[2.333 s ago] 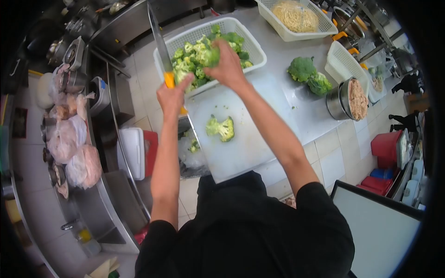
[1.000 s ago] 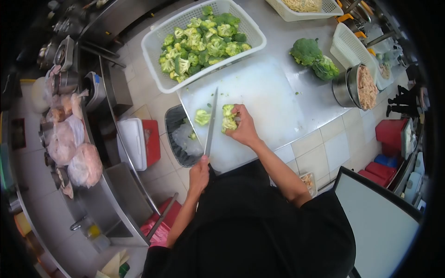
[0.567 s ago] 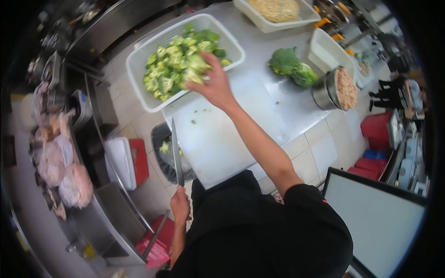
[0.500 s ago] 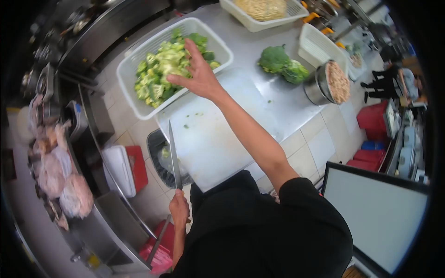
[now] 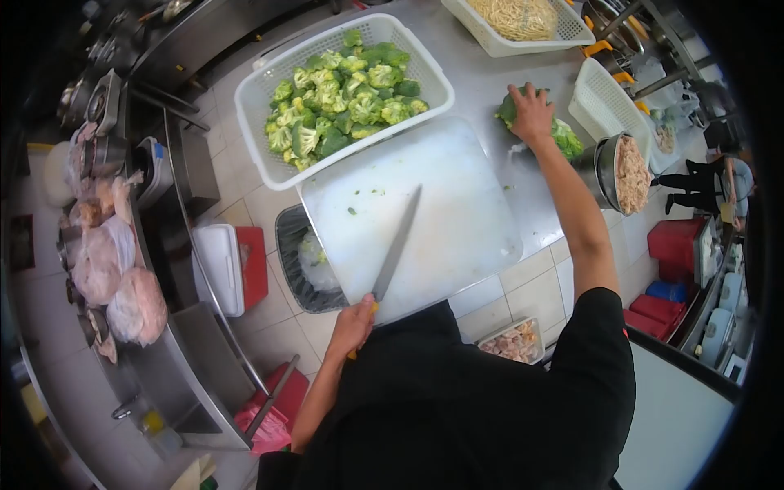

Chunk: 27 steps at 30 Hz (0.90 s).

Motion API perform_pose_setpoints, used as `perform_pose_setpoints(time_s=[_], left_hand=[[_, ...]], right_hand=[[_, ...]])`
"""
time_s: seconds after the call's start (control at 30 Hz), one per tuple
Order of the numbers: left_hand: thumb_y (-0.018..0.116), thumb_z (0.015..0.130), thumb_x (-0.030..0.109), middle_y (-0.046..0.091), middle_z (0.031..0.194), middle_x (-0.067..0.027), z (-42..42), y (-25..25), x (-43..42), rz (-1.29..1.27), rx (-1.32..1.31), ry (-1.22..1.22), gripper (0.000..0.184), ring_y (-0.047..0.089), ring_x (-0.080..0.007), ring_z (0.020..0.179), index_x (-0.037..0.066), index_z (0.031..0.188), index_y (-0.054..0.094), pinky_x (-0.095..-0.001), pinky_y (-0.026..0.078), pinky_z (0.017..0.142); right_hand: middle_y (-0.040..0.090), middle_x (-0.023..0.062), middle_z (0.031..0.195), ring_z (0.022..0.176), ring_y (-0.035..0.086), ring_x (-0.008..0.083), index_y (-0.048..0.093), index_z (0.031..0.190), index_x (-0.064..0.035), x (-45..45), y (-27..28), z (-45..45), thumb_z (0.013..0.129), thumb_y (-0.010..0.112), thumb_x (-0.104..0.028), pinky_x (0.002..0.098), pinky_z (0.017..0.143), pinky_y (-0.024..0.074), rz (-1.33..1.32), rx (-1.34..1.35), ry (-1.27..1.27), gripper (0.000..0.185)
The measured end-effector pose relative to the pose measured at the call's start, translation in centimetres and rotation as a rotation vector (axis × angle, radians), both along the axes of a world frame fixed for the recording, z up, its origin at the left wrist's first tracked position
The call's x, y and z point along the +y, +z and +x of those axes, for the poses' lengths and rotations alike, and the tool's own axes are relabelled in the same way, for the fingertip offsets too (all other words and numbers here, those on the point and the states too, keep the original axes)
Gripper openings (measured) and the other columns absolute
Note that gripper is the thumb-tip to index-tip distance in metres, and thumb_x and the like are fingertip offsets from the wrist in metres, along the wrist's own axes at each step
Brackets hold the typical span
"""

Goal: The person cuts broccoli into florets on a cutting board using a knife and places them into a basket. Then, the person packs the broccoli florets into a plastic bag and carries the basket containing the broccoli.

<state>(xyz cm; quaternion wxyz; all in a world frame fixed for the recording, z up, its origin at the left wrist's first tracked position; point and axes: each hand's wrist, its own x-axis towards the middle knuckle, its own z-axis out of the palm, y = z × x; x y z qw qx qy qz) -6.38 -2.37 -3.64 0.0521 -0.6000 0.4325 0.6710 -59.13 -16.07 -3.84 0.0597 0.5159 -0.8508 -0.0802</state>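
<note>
Knife in left hand, right hand on a broccoli head.
Left hand (image 5: 353, 327) closed round the yellow handle of a knife (image 5: 398, 243), blade slanting over the white cutting board (image 5: 449, 237); small green scraps (image 5: 353, 211) lie left of the blade. Right arm outstretched, right hand (image 5: 531, 114) over a broccoli head (image 5: 505, 109), fingers spread on top; firmness of grip unclear. Second head (image 5: 565, 140) just beside it, near a metal pot (image 5: 605, 173) of pale chopped food (image 5: 633, 173). Beyond the board, a white basket (image 5: 254, 114) heaped with cut florets (image 5: 343, 91). Lined bin (image 5: 290, 237) by the board's left edge.
</note>
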Motion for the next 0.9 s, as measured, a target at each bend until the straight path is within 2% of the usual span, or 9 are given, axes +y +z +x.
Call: perform_pose_setpoints(time_s=[0.2, 0.27, 0.33, 0.4, 0.47, 0.57, 0.67, 0.77, 0.9], left_hand=[[0.038, 0.097, 0.066, 0.045, 0.05, -0.0017, 4.5, -0.8, 0.1, -0.094, -0.08, 0.406, 0.066, 0.042, -0.0123, 0.035, 0.006, 0.073, 0.052, -0.0277, 0.033, 0.032], [0.039, 0.099, 0.062, 0.043, 0.05, -0.0009, 5.6, 0.1, 0.1, -0.158, -0.144, 0.449, 0.064, 0.04, -0.0115, 0.035, 0.006, 0.072, 0.052, -0.0279, 0.032, 0.032], [0.041, 0.101, 0.056, 0.041, 0.049, 0.0012, 6.0, 1.4, 0.2, -0.216, -0.164, 0.444, 0.059, 0.039, -0.0094, 0.036, 0.006, 0.07, 0.052, -0.0272, 0.031, 0.034], [0.044, 0.101, 0.053, 0.043, 0.05, 0.0011, 5.4, 2.3, 0.6, -0.274, -0.146, 0.379, 0.058, 0.04, -0.0083, 0.039, 0.005, 0.07, 0.053, -0.0261, 0.032, 0.036], [0.049, 0.101, 0.05, 0.047, 0.053, 0.0005, 5.3, 1.5, 1.5, -0.313, -0.102, 0.337, 0.055, 0.044, -0.0075, 0.045, 0.003, 0.073, 0.057, -0.0258, 0.035, 0.041], [0.048, 0.101, 0.05, 0.053, 0.061, -0.0014, 4.1, 0.2, 1.7, -0.328, -0.067, 0.191, 0.056, 0.048, -0.009, 0.05, 0.0, 0.081, 0.062, -0.0274, 0.038, 0.047], [0.043, 0.101, 0.056, 0.043, 0.051, 0.0013, 3.1, -1.0, 1.9, -0.375, -0.01, 0.196, 0.06, 0.04, -0.0083, 0.04, 0.006, 0.069, 0.052, -0.0256, 0.031, 0.037], [0.043, 0.102, 0.054, 0.046, 0.052, -0.0008, 3.6, -3.2, 1.5, -0.529, -0.036, 0.082, 0.061, 0.043, -0.0096, 0.042, 0.003, 0.07, 0.054, -0.0273, 0.033, 0.039], [0.039, 0.103, 0.049, 0.062, 0.072, -0.0194, 3.4, -0.3, 0.1, -0.57, -0.167, -0.069, 0.06, 0.063, -0.0341, 0.072, -0.004, 0.086, 0.062, -0.0422, 0.047, 0.068]], right_hand=[[0.06, 0.0195, 0.121, 0.11, 0.06, 0.0371, 0.05, 0.135, -0.0092, 3.1, 5.9, 4.2, 0.058, 0.088, -0.033, 0.045, 0.093, 0.0506, -0.526, -0.449, -0.045, 0.088], [0.063, 0.0191, 0.116, 0.105, 0.064, 0.0313, 0.051, 0.131, 0.0004, 5.2, 6.9, 7.5, 0.061, 0.088, -0.039, 0.0438, 0.089, 0.0536, -0.483, -0.965, -0.222, 0.088], [0.063, 0.0167, 0.119, 0.107, 0.065, 0.0259, 0.051, 0.132, 0.0015, 7.2, 5.3, 11.6, 0.067, 0.086, -0.041, 0.0412, 0.089, 0.055, -0.442, -1.689, -0.328, 0.084], [0.062, 0.0113, 0.121, 0.109, 0.063, 0.0219, 0.052, 0.133, -0.0032, 8.1, 4.6, 17.0, 0.082, 0.074, -0.033, 0.0422, 0.091, 0.0547, -0.359, -2.089, -0.464, 0.063], [0.062, 0.0107, 0.121, 0.108, 0.064, 0.0219, 0.054, 0.132, -0.0051, 8.2, 2.1, 21.2, 0.087, 0.068, -0.042, 0.0425, 0.089, 0.0553, -0.268, -2.153, -0.516, 0.06], [0.063, 0.0142, 0.12, 0.104, 0.066, 0.0272, 0.054, 0.134, -0.006, 6.7, 0.6, 23.8, 0.089, 0.06, -0.051, 0.0427, 0.088, 0.0544, -0.039, -1.64, -0.577, 0.064], [0.061, 0.0184, 0.122, 0.11, 0.062, 0.0326, 0.052, 0.137, -0.0067, 7.3, 0.3, 24.7, 0.088, 0.06, -0.055, 0.0447, 0.095, 0.0502, -0.304, -1.04, -0.293, 0.07], [0.055, 0.021, 0.128, 0.119, 0.055, 0.0374, 0.05, 0.14, -0.0135, 8.2, -1.3, 24.2, 0.082, 0.068, -0.053, 0.0456, 0.099, 0.046, -0.597, -1.198, -0.009, 0.073], [0.051, 0.0184, 0.123, 0.115, 0.053, 0.0362, 0.047, 0.143, -0.0218, 9.8, 1.3, 24.4, 0.072, 0.08, -0.041, 0.0421, 0.095, 0.0466, -0.361, -1.113, 0.084, 0.081]])
